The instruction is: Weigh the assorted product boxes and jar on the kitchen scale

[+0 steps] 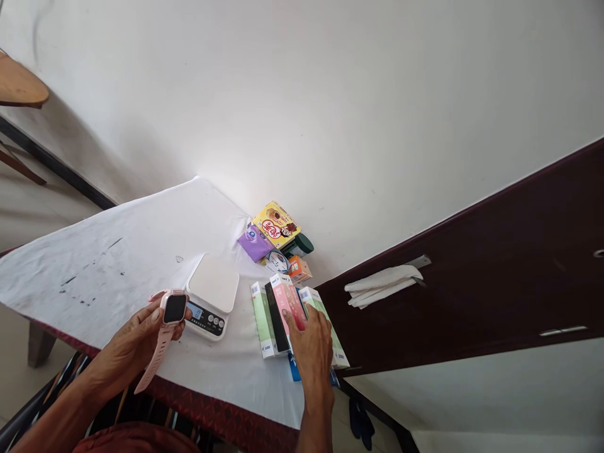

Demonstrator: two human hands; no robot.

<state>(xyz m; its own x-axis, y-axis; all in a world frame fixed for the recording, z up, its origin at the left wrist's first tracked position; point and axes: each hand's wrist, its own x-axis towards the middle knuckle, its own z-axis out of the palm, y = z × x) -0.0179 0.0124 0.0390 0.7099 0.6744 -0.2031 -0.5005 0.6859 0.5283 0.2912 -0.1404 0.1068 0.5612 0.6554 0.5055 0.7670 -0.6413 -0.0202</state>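
A pink smartwatch [174, 308] with a dangling strap is in my left hand [141, 330], its dark screen facing up, beside the scale's front left corner. The white kitchen scale [214, 283] has a bare platform and a lit display, its digits too small to read surely. My right hand [312, 346] reaches over a row of long cartons, thumb and fingers around a pink carton [285, 296]. Left of it stand a black carton [274, 318] and a green-and-white carton [260, 314]. Another green-and-white carton [338, 352] is at the right, and something blue [295, 368] shows underneath.
Behind the cartons are a yellow snack box [278, 223], a purple packet [255, 243], an orange box [299, 268] and a dark green lid [304, 243]. A white cloth [141, 251] covers the table against the wall. A towel [384, 284] hangs on the dark door [495, 251].
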